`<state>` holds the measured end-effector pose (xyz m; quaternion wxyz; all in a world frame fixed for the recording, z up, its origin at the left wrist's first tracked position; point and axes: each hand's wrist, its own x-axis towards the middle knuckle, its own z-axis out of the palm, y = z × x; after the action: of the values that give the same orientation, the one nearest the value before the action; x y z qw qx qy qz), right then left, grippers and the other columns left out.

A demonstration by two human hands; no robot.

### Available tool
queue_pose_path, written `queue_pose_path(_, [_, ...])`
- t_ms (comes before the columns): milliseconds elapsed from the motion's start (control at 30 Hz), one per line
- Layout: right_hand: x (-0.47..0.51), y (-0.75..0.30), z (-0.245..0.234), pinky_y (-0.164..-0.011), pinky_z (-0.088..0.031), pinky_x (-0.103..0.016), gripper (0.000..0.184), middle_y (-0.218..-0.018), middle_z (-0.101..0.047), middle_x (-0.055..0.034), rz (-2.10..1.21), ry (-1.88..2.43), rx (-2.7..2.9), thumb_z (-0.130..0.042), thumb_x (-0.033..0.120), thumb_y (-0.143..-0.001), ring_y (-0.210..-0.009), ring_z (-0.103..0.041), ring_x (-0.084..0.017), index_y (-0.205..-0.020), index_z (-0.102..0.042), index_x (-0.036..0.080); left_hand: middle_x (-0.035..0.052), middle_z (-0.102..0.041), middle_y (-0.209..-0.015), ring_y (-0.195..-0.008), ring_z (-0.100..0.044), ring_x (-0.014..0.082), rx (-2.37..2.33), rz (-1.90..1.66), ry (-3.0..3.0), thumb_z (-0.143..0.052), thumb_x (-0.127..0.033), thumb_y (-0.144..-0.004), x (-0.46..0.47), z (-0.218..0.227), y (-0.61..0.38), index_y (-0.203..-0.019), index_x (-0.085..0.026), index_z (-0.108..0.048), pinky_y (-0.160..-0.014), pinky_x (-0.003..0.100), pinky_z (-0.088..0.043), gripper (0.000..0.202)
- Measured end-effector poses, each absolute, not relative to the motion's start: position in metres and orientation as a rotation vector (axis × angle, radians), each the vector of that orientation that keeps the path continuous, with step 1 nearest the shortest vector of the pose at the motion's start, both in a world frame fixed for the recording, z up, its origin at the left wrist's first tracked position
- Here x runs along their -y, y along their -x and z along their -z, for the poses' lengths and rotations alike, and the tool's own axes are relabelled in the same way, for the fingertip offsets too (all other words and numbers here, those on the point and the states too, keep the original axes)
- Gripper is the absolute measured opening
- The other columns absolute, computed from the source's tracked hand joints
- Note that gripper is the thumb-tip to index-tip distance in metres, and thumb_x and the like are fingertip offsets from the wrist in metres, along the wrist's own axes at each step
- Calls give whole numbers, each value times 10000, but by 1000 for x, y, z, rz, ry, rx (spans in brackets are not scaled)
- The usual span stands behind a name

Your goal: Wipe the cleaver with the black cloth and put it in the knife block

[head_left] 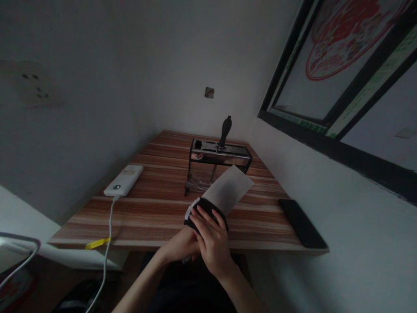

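A cleaver with a broad pale blade [228, 188] points up and away to the right above the table's front part. My left hand [183, 244] is closed below it, apparently round its handle, which is mostly hidden. A black cloth [208, 206] with a whitish edge wraps the lower blade. My right hand [210, 237] presses this cloth against the blade with its fingers over the top. Behind the blade stands a knife block [224, 150] with a slotted metal top and clear sides. One black handle [225, 131] sticks up from it.
On the wood-grain table [156, 217], a white power bank [124, 180] with a white cable [110, 221] lies left. A yellow strip [97, 243] sits at the front edge. A black phone [302, 222] lies right. Walls enclose the table, with a framed picture [345, 43] at right.
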<state>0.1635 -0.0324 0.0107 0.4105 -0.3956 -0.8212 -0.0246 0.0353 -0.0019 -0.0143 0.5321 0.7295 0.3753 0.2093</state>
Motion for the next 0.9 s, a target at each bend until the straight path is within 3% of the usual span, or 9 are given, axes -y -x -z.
queue_pose_path(133, [29, -168, -13, -1066, -325, -416, 436, -1265, -619, -43, 103, 995, 2081, -390, 87, -939, -1246, -501, -182, -1349, -462, 219, -49, -499, -510, -445, -489, 83, -878, -508, -1706, -494, -142, -695, 1, 13, -36, -786, -129, -545, -428, 168, -370, 105])
queue_pose_path(400, [11, -189, -23, -1087, -243, -412, 409, -1326, -569, -39, 182, 1055, 2071, -381, 100, -959, -1296, -441, -173, -1341, -453, 227, -62, -517, -501, -395, -478, 74, -877, -450, -1711, -484, -196, -752, 2, 3, -37, -837, -154, -501, -393, 152, -350, 95])
queue_pose_path(633, [-9, -214, -35, -1085, -258, -430, 405, -1310, -583, -51, 293, 1128, 2015, -379, 119, -951, -1287, -452, -183, -1328, -472, 235, -60, -498, -499, -415, -480, 76, -879, -407, -1772, -512, -324, -805, 2, 0, -36, -783, -170, -486, -411, 155, -332, 158])
queue_pose_path(900, [-32, -240, -49, -1077, -276, -431, 345, -1301, -590, -51, 389, 1178, 1892, -394, 173, -968, -1279, -462, -190, -1283, -516, 246, -66, -490, -485, -415, -475, 82, -907, -380, -1769, -501, -311, -803, 3, 0, -35, -801, -181, -472, -410, 157, -324, 133])
